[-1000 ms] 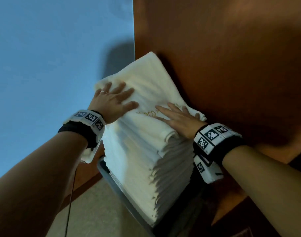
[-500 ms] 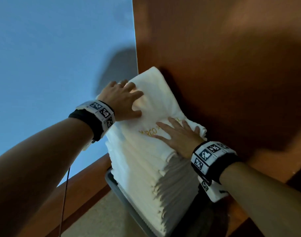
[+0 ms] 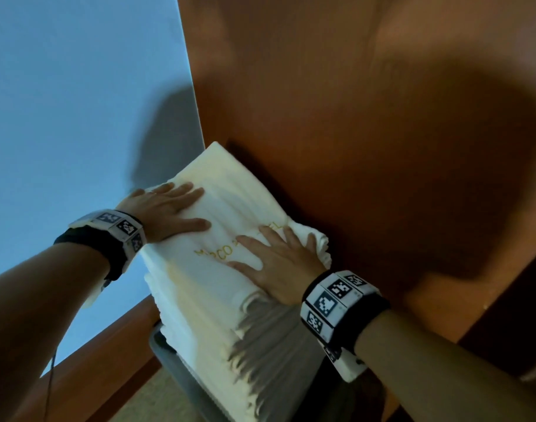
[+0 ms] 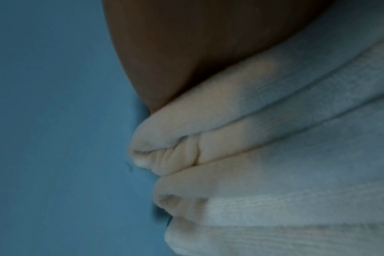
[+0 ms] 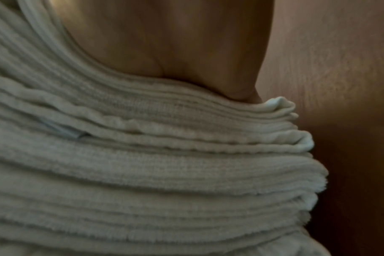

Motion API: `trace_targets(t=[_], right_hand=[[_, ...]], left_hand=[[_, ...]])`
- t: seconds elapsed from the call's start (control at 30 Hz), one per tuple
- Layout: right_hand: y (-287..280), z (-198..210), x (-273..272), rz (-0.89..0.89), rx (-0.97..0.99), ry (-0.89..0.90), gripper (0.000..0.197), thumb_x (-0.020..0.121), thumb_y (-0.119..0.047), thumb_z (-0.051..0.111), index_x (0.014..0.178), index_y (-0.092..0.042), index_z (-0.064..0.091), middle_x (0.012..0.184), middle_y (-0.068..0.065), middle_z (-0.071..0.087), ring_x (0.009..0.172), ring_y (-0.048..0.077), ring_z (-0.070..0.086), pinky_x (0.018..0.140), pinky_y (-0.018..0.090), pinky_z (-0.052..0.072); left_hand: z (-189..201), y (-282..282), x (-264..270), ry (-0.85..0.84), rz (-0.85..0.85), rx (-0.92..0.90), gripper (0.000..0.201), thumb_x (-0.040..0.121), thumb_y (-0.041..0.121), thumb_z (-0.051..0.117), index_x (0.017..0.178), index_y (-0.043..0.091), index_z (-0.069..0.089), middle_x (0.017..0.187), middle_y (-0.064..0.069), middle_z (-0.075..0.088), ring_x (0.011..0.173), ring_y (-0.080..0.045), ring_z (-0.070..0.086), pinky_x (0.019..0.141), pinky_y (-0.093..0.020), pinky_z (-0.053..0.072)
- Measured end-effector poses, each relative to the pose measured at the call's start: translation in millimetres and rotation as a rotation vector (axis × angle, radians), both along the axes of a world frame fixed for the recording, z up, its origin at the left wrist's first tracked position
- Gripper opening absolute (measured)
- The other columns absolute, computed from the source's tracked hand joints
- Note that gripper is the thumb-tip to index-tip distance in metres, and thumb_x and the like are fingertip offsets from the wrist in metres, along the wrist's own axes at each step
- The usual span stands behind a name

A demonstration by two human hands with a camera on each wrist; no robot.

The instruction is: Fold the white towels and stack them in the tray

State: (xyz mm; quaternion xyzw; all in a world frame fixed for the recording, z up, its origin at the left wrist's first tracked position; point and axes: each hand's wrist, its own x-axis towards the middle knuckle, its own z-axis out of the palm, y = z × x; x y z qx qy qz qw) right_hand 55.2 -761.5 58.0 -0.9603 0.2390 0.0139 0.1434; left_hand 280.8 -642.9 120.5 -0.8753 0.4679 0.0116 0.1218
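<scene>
A tall stack of folded white towels (image 3: 218,315) stands in a grey tray (image 3: 169,354) in the corner. The top towel (image 3: 230,202) carries gold embroidered lettering. My left hand (image 3: 169,211) lies flat on its left part, fingers straight. My right hand (image 3: 278,260) lies flat on its near right part, fingers spread. In the left wrist view the folded towel edges (image 4: 263,155) fill the right side. In the right wrist view the stacked towel layers (image 5: 143,164) lie under my palm (image 5: 164,43).
A brown wooden panel (image 3: 367,132) rises right behind and beside the stack. A pale blue wall (image 3: 71,117) is on the left, with a wooden skirting (image 3: 102,360) below. Beige floor (image 3: 157,400) shows under the tray's near corner.
My left hand went from curled at the towel's left edge to flat on top. The right hand stayed pressed flat. The view shifted a little.
</scene>
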Motion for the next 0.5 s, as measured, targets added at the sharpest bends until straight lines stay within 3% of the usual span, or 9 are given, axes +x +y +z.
trace_targets(t=[0.17, 0.33, 0.43, 0.5], right_hand=[[1.3, 2.8, -2.0, 0.003, -0.015, -0.002, 0.073, 0.081, -0.088, 0.012, 0.147, -0.058, 0.011, 0.165, -0.01, 0.004, 0.15, 0.034, 0.0, 0.113, 0.069, -0.002], [2.4, 5.1, -10.6, 0.007, -0.027, 0.007, 0.075, 0.081, -0.088, 0.013, 0.148, -0.056, 0.009, 0.165, -0.011, 0.002, 0.15, 0.035, 0.0, 0.114, 0.068, 0.001], [6.7, 9.3, -17.8, -0.005, -0.057, -0.004, 0.076, 0.08, -0.089, 0.015, 0.148, -0.056, 0.011, 0.165, -0.01, 0.003, 0.149, 0.037, 0.003, 0.113, 0.068, 0.003], [12.4, 16.9, -22.9, -0.015, -0.064, -0.008, 0.078, 0.078, -0.091, 0.016, 0.148, -0.055, 0.014, 0.165, -0.008, 0.006, 0.149, 0.038, 0.005, 0.113, 0.067, 0.004]], left_hand=[[5.4, 2.6, -7.8, 0.027, 0.007, -0.023, 0.138, 0.029, 0.107, -0.016, 0.155, 0.051, -0.01, 0.166, 0.021, -0.008, 0.156, -0.013, 0.0, 0.124, -0.05, 0.011], [2.4, 11.2, -20.6, -0.011, 0.014, -0.088, 0.115, 0.054, 0.101, 0.002, 0.156, 0.05, -0.004, 0.167, 0.02, -0.007, 0.156, -0.015, -0.002, 0.123, -0.054, 0.009], [4.5, 24.2, -36.2, -0.041, 0.032, -0.157, 0.104, 0.068, 0.097, 0.008, 0.158, 0.046, 0.009, 0.168, 0.018, 0.003, 0.156, -0.017, 0.002, 0.123, -0.053, 0.011], [6.2, 39.9, -44.7, -0.034, -0.01, -0.228, 0.105, 0.07, 0.096, 0.007, 0.157, 0.04, 0.026, 0.168, 0.009, 0.017, 0.155, -0.022, 0.012, 0.123, -0.053, 0.016]])
